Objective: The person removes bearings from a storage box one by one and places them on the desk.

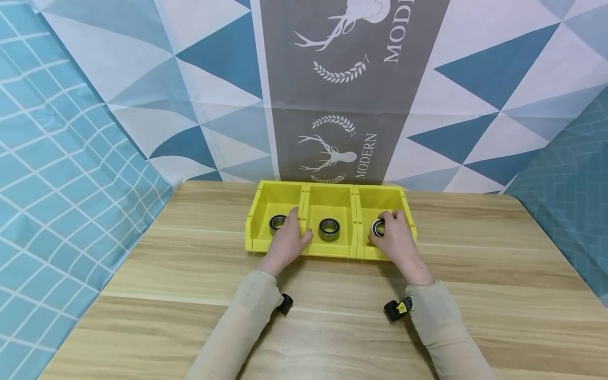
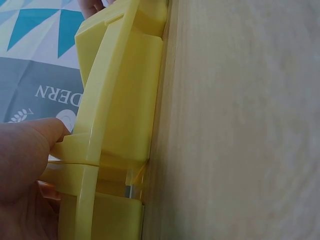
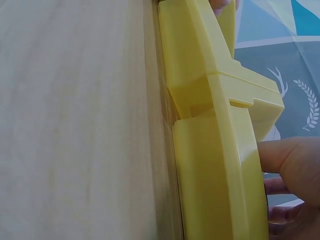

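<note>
Three joined yellow bins [image 1: 332, 193] stand in a row, each with a dark-rimmed metal ring bearing inside. My left hand [image 1: 286, 240] straddles the divider between the left and middle bins, thumb on the middle side, and grips it. Partly hidden behind that hand is the left bearing [image 1: 275, 224]. The middle bearing [image 1: 329, 229] lies flat, untouched. In the right bin my right hand [image 1: 399, 243] pinches the right bearing [image 1: 377, 228] between thumb and fingers. The right wrist view shows the right hand [image 3: 295, 170] behind the bin's front wall [image 3: 220, 165], which hides the bearing.
The bins rest on a wood-grain table [image 1: 328, 327], near its back edge. Behind them hangs a patterned cloth [image 1: 228, 63] with triangles and deer prints. A blue grid-patterned cloth [image 1: 57, 174] covers the left side. Both wrists carry small black devices.
</note>
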A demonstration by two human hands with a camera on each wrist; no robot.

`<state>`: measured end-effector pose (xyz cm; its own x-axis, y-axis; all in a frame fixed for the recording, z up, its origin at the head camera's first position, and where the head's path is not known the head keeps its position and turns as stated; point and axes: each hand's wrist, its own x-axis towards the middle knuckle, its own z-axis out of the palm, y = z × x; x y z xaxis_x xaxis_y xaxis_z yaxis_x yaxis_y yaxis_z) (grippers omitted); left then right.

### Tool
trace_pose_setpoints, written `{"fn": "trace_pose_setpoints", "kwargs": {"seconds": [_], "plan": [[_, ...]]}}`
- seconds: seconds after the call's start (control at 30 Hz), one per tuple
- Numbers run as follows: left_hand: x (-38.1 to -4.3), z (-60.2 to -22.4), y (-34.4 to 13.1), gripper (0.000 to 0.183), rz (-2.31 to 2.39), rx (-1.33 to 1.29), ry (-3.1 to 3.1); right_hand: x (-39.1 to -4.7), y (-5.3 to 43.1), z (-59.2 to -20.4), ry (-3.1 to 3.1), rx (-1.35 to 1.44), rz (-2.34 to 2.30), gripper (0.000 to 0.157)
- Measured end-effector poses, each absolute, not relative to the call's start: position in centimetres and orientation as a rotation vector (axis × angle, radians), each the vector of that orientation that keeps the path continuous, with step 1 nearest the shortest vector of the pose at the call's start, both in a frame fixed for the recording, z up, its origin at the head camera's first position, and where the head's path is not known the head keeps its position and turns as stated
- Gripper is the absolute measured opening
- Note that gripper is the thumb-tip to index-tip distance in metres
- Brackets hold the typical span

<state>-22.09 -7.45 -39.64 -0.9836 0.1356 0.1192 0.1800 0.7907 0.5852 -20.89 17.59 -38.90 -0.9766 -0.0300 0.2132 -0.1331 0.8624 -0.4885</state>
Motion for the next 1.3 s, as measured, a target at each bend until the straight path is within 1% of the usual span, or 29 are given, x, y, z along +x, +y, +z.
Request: {"fn": "trace_pose_setpoints", "kwargs": {"seconds": [0.53, 0.9, 1.3], "plan": [[-22.19, -39.59, -7.44, 0.068, -0.940, -0.263, -2.900, -20.80, 17.77, -38.28, -2.876, 0.143, 0.717, 0.053], [-22.07, -39.70, -7.38, 0.067, -0.941, -0.268, -2.898, -20.57, 18.13, -38.13, -2.895, 0.182, 0.716, 0.046], [-22.07, -39.65, -7.45, 0.067, -0.940, -0.258, -2.903, -20.37, 18.17, -38.16, -2.888, 0.204, 0.706, 0.048]]}}
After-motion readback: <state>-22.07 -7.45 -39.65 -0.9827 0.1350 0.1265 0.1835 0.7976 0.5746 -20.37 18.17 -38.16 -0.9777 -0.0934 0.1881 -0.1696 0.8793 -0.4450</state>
